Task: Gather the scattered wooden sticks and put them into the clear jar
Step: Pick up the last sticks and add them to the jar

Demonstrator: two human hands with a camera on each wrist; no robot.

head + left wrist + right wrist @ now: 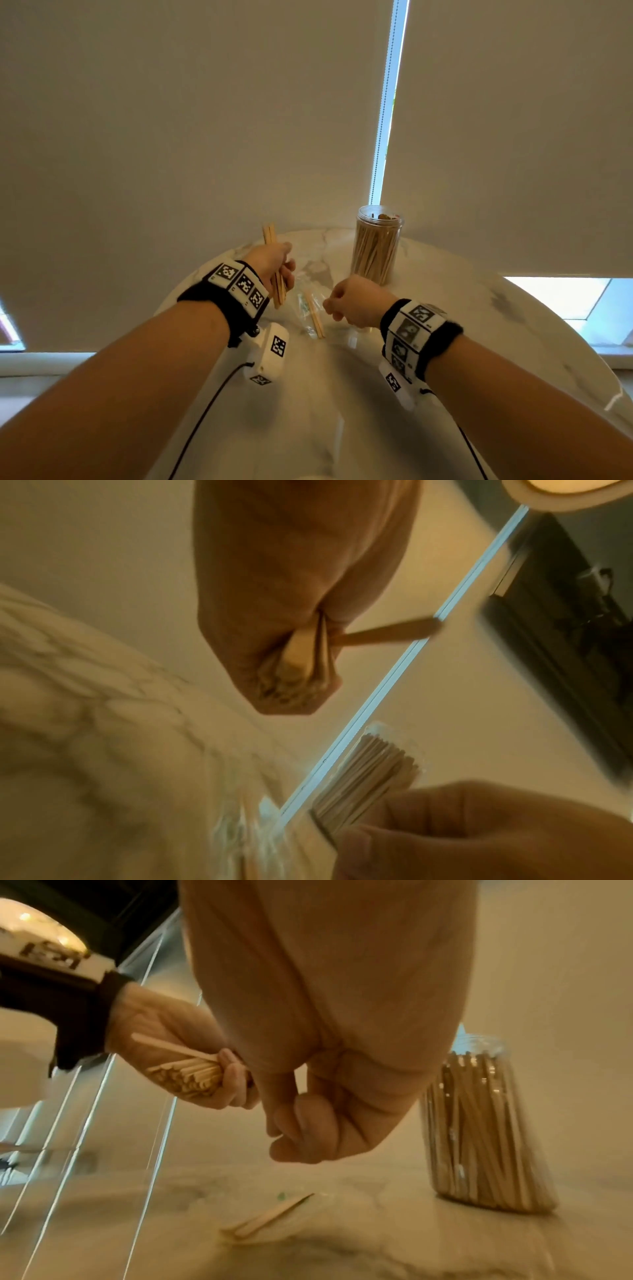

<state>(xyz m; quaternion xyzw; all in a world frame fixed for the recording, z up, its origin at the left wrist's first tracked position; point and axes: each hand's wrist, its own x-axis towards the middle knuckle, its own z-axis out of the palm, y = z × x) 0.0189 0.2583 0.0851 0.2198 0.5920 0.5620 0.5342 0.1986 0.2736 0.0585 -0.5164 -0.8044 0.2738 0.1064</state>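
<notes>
A clear jar (376, 245) packed with wooden sticks stands upright at the back of the marble table (462, 335); it also shows as the jar (479, 1137) and the jar (373, 772). My left hand (286, 270) grips a bundle of sticks (278, 291) above the table, left of the jar; the bundle (188, 1077) fills its fist, and one stick (387, 633) juts sideways. A few loose sticks (315, 313) lie on the table between my hands, seen too as loose sticks (267, 1218). My right hand (330, 306) hovers just right of them, fingers (308, 1129) curled, holding nothing visible.
A crumpled clear plastic wrapper (301, 301) lies under and around the loose sticks. The table's round edge curves away on both sides. Pale roller blinds (171, 137) hang behind the table, with a bright window gap (387, 102) above the jar.
</notes>
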